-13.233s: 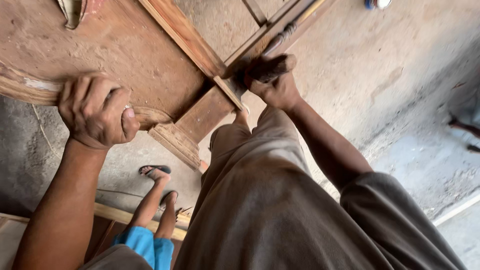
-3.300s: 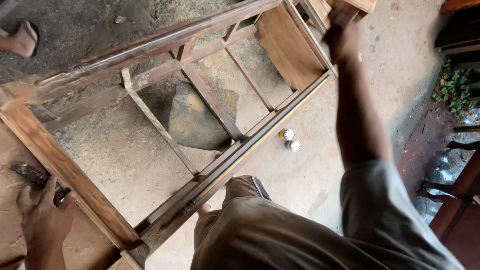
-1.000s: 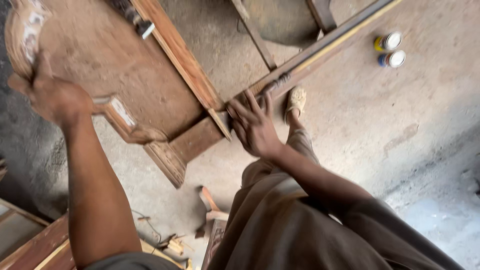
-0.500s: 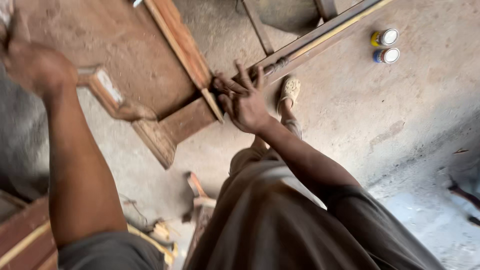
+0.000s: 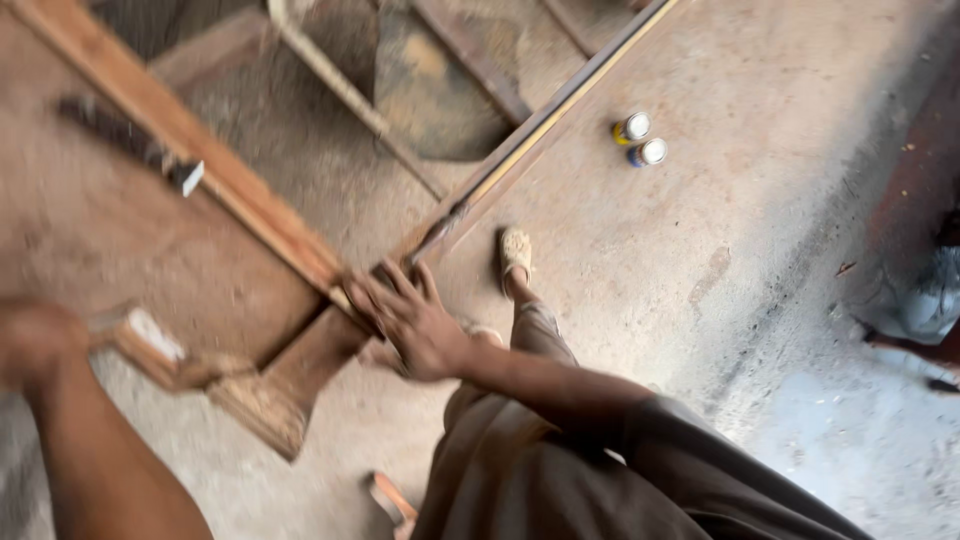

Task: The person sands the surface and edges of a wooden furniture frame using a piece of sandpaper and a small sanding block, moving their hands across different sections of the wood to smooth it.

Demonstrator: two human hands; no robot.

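A large wooden furniture frame (image 5: 250, 215) with a flat brown panel (image 5: 110, 250) lies tilted over the concrete floor. My right hand (image 5: 410, 320) presses with spread fingers on the frame's lower corner, where a long rail (image 5: 540, 130) meets it. My left hand (image 5: 35, 340) is at the far left, blurred, closed around the carved wooden edge (image 5: 150, 350) of the panel. A dark-handled tool (image 5: 130, 140) rests on the panel near the top left.
Two small cans (image 5: 640, 140) stand on the floor beyond the rail. My sandalled foot (image 5: 515, 255) is planted beside the frame corner. A wood offcut (image 5: 390, 500) lies near the bottom. Dark objects sit at the right edge (image 5: 930, 300).
The view has swung up and right. My right hand dropped lower along the frame corner, and my left hand slid down the panel's left edge.
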